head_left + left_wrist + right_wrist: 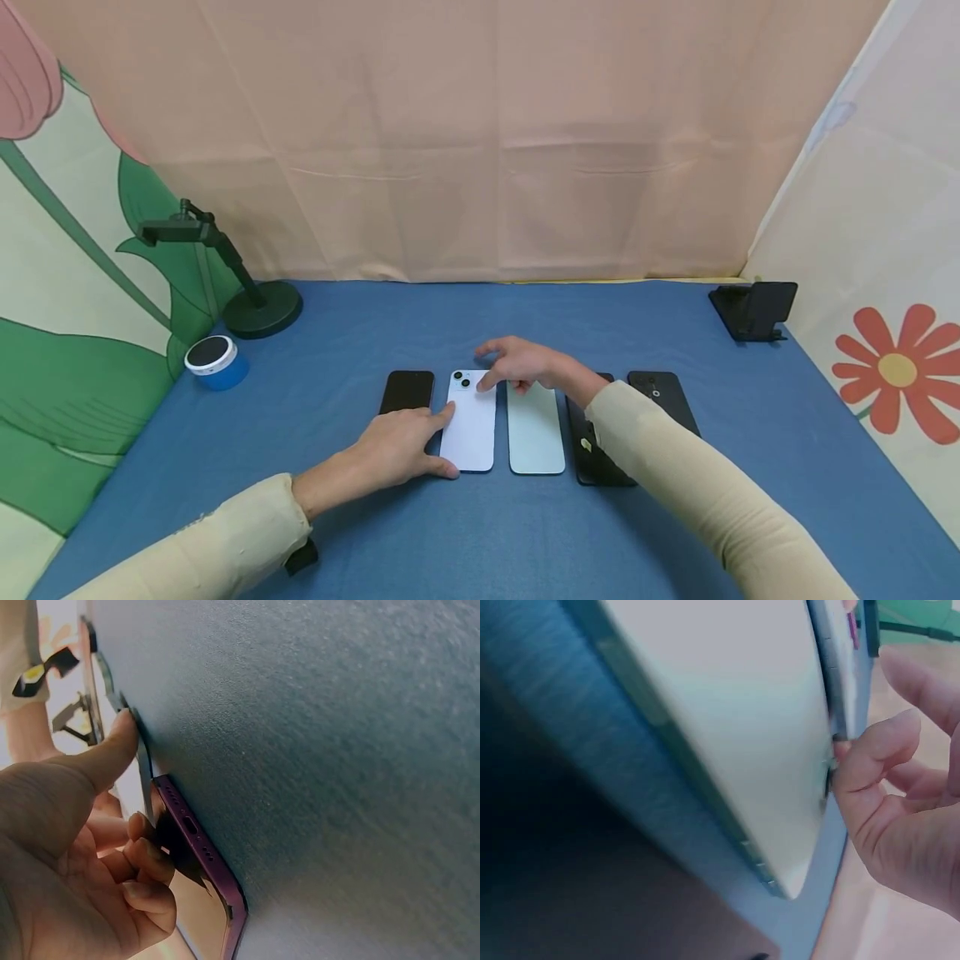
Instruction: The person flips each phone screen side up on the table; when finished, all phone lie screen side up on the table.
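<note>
A lilac phone (468,433) lies back up in the head view, its camera lenses at the far end. My left hand (401,442) touches its left edge, with forefinger and thumb spread and the thumb by the near corner. My right hand (525,365) reaches over the far right corner, one fingertip on the phone and another finger stretched beyond it. Under my left palm lies a dark-screened phone (407,390), whose purple edge shows in the left wrist view. To the right is a pale green phone (536,442), its far end hidden by my right hand.
Right of the green phone lie two black phones, a nearer one (596,458) and an outer one (663,393), both partly under my right sleeve. A black stand with a round base (262,310) and a blue-and-white round container (217,364) are at left. A folding phone holder (757,312) stands back right.
</note>
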Motion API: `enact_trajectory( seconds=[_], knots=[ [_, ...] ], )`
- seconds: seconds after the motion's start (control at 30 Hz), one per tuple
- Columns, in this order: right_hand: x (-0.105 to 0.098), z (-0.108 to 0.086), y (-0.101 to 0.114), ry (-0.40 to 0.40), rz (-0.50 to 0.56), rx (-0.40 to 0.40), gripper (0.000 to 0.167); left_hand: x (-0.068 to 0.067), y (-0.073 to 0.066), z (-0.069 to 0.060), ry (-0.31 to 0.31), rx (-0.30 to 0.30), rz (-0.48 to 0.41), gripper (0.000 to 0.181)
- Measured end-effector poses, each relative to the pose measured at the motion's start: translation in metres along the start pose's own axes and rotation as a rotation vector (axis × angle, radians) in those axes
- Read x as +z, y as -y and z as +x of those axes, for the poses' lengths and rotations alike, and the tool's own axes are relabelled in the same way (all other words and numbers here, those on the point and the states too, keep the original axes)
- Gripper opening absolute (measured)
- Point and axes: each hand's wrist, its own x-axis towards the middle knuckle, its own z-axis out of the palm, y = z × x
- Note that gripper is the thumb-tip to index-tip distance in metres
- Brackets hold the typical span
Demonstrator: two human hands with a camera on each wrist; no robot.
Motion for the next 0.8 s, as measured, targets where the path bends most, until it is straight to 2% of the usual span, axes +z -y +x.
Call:
enact_trajectory(
  seconds=[0.3, 0.8],
  knots=[
    [-0.004, -0.002, -0.010, 0.033, 0.125, -0.051, 0.054, 0.001, 0.004, -0.001, 0.001, 0.006, -0.002, 0.091],
    [-0.001, -0.011, -0.016, 0.004, 0.089, -0.089, 0.053, 0.002, 0.005, -0.001, 0.012, -0.016, -0.015, 0.090]
  ],
)
